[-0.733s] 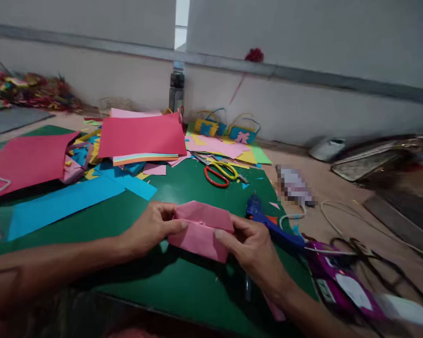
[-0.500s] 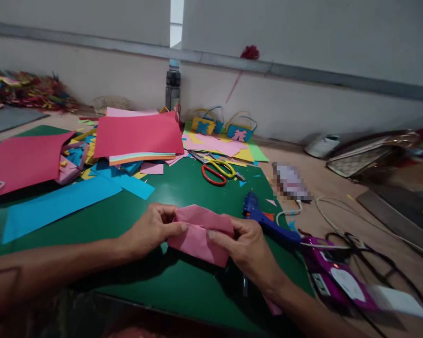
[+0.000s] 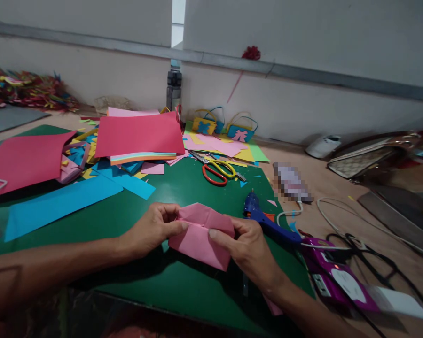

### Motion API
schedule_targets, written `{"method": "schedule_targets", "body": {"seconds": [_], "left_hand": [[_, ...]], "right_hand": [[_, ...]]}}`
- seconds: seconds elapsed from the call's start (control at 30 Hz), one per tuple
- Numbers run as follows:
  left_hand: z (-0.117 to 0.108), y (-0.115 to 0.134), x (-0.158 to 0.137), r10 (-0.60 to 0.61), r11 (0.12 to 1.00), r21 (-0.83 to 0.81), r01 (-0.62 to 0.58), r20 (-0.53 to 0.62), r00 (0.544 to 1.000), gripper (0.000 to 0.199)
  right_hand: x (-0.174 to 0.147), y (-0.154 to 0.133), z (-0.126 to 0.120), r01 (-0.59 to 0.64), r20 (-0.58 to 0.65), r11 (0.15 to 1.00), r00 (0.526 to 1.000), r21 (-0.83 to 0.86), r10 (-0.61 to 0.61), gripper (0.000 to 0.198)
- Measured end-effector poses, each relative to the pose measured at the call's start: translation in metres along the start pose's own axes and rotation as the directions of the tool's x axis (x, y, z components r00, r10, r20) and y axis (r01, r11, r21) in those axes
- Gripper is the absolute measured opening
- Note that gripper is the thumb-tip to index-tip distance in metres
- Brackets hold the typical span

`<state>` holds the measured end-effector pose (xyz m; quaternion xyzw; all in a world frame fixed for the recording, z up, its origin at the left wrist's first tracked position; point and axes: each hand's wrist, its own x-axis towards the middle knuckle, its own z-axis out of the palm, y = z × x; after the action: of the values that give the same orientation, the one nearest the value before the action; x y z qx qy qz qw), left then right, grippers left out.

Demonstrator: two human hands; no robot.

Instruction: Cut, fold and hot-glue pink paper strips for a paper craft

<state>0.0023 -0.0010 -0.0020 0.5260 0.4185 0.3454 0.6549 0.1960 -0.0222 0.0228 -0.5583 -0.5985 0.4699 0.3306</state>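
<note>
A green table (image 3: 155, 281) is shown, its near edge darkened toward the bottom. Toward its far edge, red sheets (image 3: 141, 136) are stacked over paler paper; toward its left edge, a blue strip (image 3: 63, 206) is laid. The left hand (image 3: 153, 230) and the right hand (image 3: 248, 239) are placed above the middle of the table. By the right edge, a blue glue gun (image 3: 278, 231) is rested; farther back, red-handled scissors (image 3: 217, 184) are crossed with a yellow-handled pair.

Between the hands, a pink folded paper (image 3: 197, 244) is held over the table, a shadow being cast beneath it; whether its lower edge is touching the surface cannot be told. Compared with a moment ago, its lower right corner has been tipped closer to the near edge, and the right thumb has been moved inward along the crease. From this, the near panel is judged to be under shaping at the fold.

The fingers of both hands are closed in a pinch, thumbs pressed on the near side and the other fingers set behind, with little more than the paper left between them.
</note>
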Motion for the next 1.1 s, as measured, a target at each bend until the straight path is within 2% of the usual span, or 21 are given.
{"method": "schedule_targets", "body": {"seconds": [0.27,0.4,0.5,0.6,0.7,0.8,0.87,0.93,1.0,1.07,1.1], "left_hand": [[0.000,-0.001,0.001,-0.015,0.999,-0.050,0.014,-0.027,1.000,0.017],[0.000,-0.001,0.001,-0.043,0.988,-0.147,0.045,0.017,0.999,0.017],[-0.002,0.000,0.001,-0.065,0.984,-0.167,0.068,0.024,0.998,0.018],[-0.004,0.003,0.001,-0.034,0.984,-0.173,0.043,0.054,0.998,0.025],[-0.004,0.006,0.000,0.002,0.992,-0.127,0.011,0.103,0.995,0.033],[-0.002,0.009,-0.003,0.042,0.999,-0.031,-0.039,0.105,0.994,0.023],[0.000,0.010,-0.004,0.088,0.996,0.014,-0.090,0.093,0.992,0.021],[0.001,0.010,-0.005,0.114,0.992,0.051,-0.119,0.091,0.989,0.021],[0.002,0.009,-0.006,0.128,0.987,0.090,-0.136,0.091,0.988,0.021],[0.003,0.008,-0.007,0.150,0.978,0.131,-0.161,0.095,0.984,0.020],[0.003,0.007,-0.008,0.163,0.973,0.150,-0.177,0.098,0.982,0.019]], "right_hand": [[0.002,-0.001,0.000,0.006,0.012,0.999,1.000,0.037,-0.007,0.019],[0.001,-0.003,0.000,0.005,-0.003,1.000,1.000,0.024,-0.005,0.020],[-0.001,-0.004,0.001,0.056,-0.036,0.998,0.998,-0.041,-0.057,0.020],[-0.004,-0.005,0.001,0.136,-0.094,0.985,0.985,-0.106,-0.147,0.023],[-0.003,-0.003,0.000,0.164,-0.134,0.980,0.975,-0.111,-0.178,0.022],[0.000,-0.001,-0.005,0.157,-0.077,0.981,0.983,-0.110,-0.166,0.019],[0.003,-0.005,-0.010,0.201,-0.056,0.961,0.975,-0.188,-0.215,0.019],[0.006,-0.014,-0.015,0.304,-0.081,0.887,0.933,-0.349,-0.352,0.032],[0.006,-0.027,-0.018,0.419,-0.048,0.739,0.854,-0.527,-0.518,0.043],[0.007,-0.041,-0.016,0.503,0.091,0.567,0.795,-0.653,-0.600,0.042],[0.008,-0.047,-0.013,0.518,0.161,0.495,0.787,-0.698,-0.596,0.040]]}}
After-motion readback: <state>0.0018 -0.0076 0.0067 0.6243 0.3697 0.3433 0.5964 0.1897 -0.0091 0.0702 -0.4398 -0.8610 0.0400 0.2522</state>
